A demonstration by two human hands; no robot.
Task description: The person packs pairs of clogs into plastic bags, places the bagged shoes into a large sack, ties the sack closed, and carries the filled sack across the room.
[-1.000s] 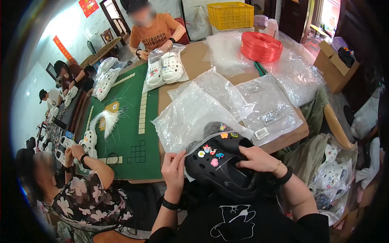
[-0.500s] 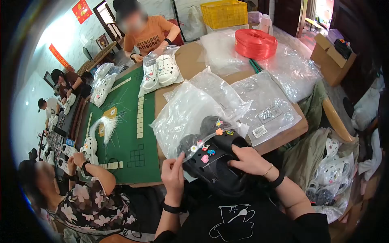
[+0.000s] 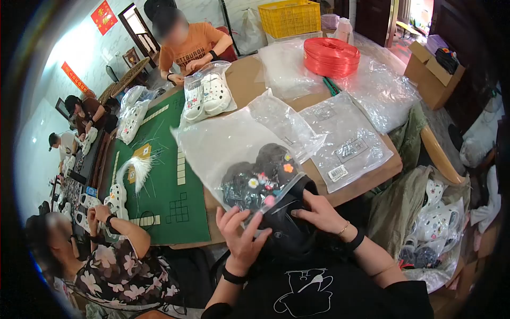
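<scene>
A pair of black clogs (image 3: 289,220) with colourful charms lies toe-first partway inside a clear plastic bag (image 3: 218,151), heels sticking out toward me. My left hand (image 3: 244,236) is at the bag's open edge, fingers spread over the plastic beside the left clog. My right hand (image 3: 321,212) grips the right clog near its heel opening, thumb on top. Another clear bag (image 3: 348,143) with a barcode label lies flat on the table to the right, and a further bag (image 3: 284,119) lies behind the clogs.
Bagged white clogs (image 3: 207,95), a red twine roll (image 3: 331,57) and green-handled scissors (image 3: 331,86) lie on the table (image 3: 372,178). One person (image 3: 191,48) sits across, another (image 3: 125,266) at left. A sack (image 3: 390,212) of bagged clogs stands at right.
The clogs have gone deeper into the bag, whose edge now covers their charms. My left hand has moved right and spread its fingers. The view has shifted slightly.
</scene>
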